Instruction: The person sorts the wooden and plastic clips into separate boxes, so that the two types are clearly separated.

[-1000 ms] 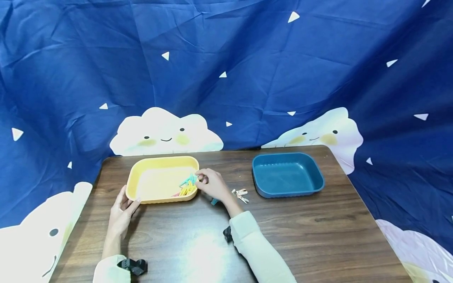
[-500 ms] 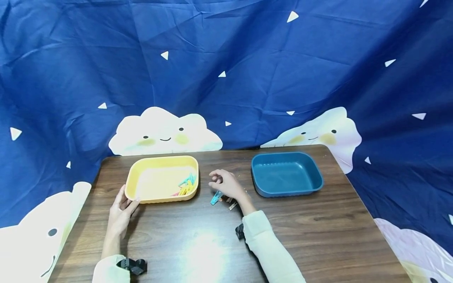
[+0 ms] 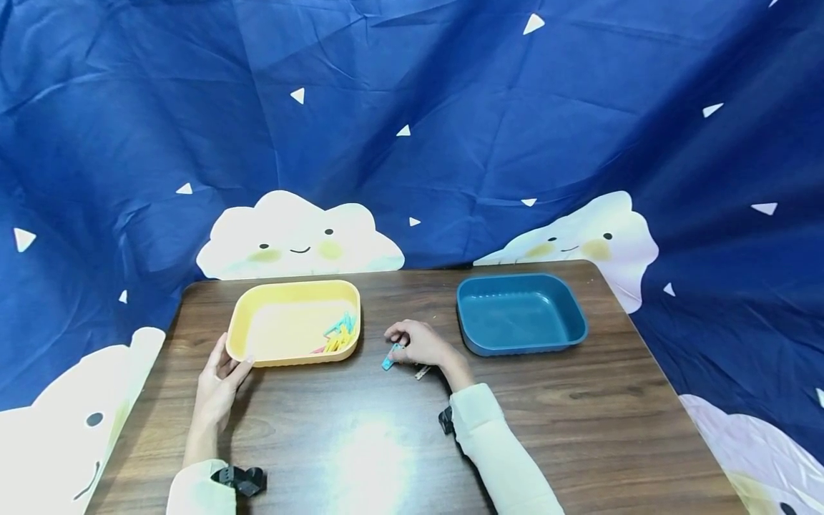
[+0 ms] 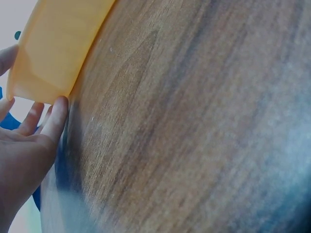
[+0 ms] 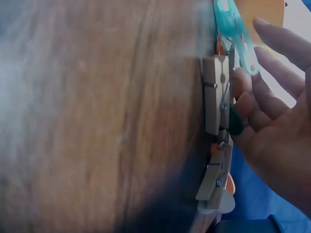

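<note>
While the right hand [image 3: 421, 343] hovers mid-frame, the blue clip [image 3: 387, 363] lies on the table [image 3: 579, 422] just below its fingertips, beside the thumb; long axis slants lower left to upper right; right hand nearer, left hand [image 3: 215, 393] well off at left; right fingers loosely bent, no grip seen, contact unclear; left thumb and fingers grasp the yellow tray [image 3: 296, 285] by its lower-left corner; wooden clips [image 5: 216, 94] sit close by the right palm; tabletop brown, wood-grained, glare bottom centre; dark blue tray [image 3: 521, 320] right of centre; blue curtain [image 3: 360, 107] fills the upper frame.
</note>
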`<state>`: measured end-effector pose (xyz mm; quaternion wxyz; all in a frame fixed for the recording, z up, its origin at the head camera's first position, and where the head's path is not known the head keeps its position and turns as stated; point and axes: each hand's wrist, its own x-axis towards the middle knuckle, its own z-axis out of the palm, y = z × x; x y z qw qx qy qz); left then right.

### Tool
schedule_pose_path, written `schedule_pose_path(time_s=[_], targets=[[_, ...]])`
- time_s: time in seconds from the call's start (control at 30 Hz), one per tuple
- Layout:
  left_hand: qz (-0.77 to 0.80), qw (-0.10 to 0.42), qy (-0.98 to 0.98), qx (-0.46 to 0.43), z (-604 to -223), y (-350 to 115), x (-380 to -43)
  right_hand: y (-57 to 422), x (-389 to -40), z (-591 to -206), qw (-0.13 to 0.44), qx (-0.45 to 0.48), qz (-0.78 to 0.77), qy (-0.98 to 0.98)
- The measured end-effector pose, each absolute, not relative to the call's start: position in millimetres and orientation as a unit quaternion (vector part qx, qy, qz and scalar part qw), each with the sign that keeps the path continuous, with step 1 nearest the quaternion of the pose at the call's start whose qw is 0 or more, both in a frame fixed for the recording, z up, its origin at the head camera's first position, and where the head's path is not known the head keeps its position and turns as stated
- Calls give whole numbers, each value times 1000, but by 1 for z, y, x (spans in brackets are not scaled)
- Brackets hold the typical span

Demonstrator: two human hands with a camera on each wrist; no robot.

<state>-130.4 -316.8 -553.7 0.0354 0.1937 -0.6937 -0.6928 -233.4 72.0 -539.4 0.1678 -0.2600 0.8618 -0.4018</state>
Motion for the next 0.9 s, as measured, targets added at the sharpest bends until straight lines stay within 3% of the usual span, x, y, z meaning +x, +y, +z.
schedule_pose_path(time_s=[0.9], targets=[[-691,31,-694,199,-555,-317,-132,69,-235,-544,185,-234,-371,880]])
